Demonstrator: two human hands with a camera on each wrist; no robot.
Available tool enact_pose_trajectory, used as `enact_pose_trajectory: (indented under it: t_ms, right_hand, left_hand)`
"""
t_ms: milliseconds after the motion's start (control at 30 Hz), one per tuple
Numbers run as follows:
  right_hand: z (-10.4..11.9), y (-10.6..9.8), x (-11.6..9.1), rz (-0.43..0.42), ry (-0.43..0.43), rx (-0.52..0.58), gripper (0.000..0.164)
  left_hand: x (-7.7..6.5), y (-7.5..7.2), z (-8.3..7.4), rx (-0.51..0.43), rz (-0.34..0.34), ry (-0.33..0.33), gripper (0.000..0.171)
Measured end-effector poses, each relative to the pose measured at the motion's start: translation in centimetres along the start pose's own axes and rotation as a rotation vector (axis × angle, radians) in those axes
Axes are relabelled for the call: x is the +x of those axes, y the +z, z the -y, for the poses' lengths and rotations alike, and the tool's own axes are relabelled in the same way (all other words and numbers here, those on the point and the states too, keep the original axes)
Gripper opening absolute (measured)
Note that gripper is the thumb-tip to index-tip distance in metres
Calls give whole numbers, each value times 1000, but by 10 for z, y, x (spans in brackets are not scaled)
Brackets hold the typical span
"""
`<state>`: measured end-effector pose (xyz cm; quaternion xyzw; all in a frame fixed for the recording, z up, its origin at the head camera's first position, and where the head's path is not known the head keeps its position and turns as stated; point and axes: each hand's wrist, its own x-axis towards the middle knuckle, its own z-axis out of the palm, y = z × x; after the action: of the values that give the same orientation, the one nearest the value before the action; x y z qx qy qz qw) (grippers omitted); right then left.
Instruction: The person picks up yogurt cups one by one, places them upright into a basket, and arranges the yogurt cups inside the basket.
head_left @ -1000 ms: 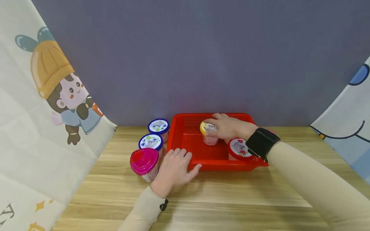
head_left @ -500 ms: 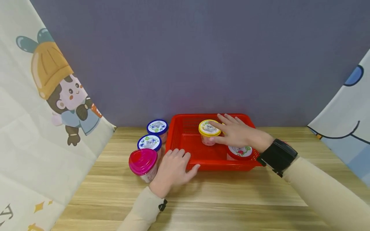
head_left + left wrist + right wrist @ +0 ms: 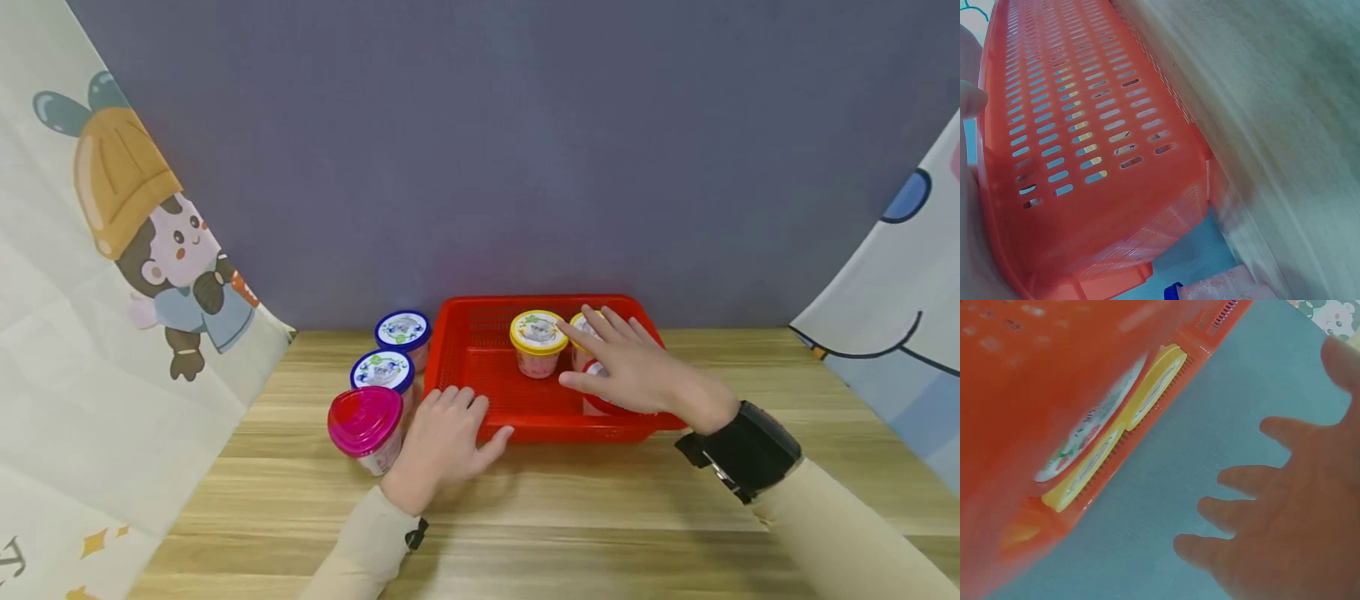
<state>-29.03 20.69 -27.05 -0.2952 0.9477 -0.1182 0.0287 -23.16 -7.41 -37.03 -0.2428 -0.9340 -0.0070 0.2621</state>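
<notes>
My left hand point(image 3: 442, 442) rests over the front left corner of a red plastic basket point(image 3: 555, 433), thumb out to the side along the front rim. In the left wrist view the basket's slotted wall point(image 3: 1097, 206) fills much of the frame. My right hand point(image 3: 637, 362) is over the basket's right side with its fingers spread, holding nothing. Beneath it, a red-lidded cup point(image 3: 596, 407) is mostly hidden, and a second yellow-lidded cup point(image 3: 581, 325) is partly covered. Left of the fingers stands a yellow-lidded cup point(image 3: 536, 337) inside the basket.
Left of the basket stand two blue-lidded cups, one farther back point(image 3: 403, 329) and one nearer point(image 3: 382, 371). In front of them is a cup with a pink lid point(image 3: 366, 417). A dark grey panel point(image 3: 480, 167) rises behind the wooden table point(image 3: 570, 533).
My right hand has released the yellow-lidded cup, spread its fingers and drawn back to the right. That cup stays in the basket. The left hand keeps its place on the basket corner.
</notes>
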Motion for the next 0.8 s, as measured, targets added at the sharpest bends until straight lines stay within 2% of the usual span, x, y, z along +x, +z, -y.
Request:
enact_pose_trajectory:
  t_ms: [267,800]
  right_hand:
    - [-4,9,-18,-21,12,-7,87]
    - [-14,21,-56,-53,78,73,89]
  left_hand:
    - [0,0,2,0,-7,-2,51]
    - [0,0,3,-13,-6,10,50]
